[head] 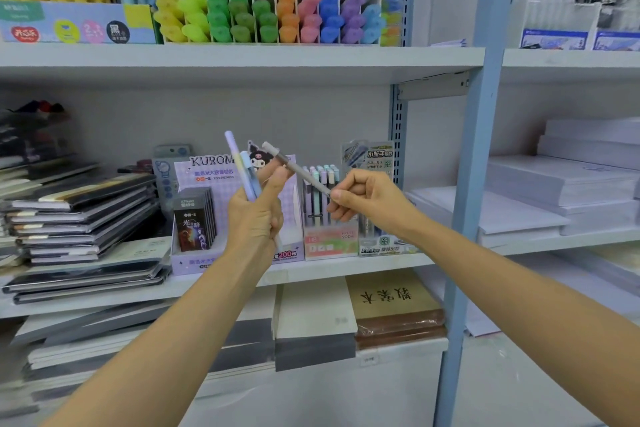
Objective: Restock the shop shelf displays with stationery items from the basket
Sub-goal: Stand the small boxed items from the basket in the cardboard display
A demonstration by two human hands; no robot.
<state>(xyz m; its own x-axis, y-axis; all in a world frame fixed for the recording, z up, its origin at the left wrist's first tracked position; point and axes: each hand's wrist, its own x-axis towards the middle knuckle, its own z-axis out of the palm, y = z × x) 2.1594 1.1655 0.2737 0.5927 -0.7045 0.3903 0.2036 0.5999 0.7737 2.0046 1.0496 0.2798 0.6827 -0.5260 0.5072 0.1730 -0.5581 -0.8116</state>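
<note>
Looking at shop shelving: a long upper shelf board (242,59) in pale grey metal and a matching middle shelf board (329,272) below it. Backed by a flat grey back panel (138,114). Split into two bays by a tall light-blue square upright post (474,149), plus a slimmer blue slotted strip (398,128) just left of it. Can spot a small grey metal bracket (433,85) tucked under the upper board, touching the post. Carries on rightwards with a right-hand shelf board (571,59), same pale grey. Lit softly and evenly, bit dimmer under the upper board. Can't tell floor from panel in the pale lower right corner.
</note>
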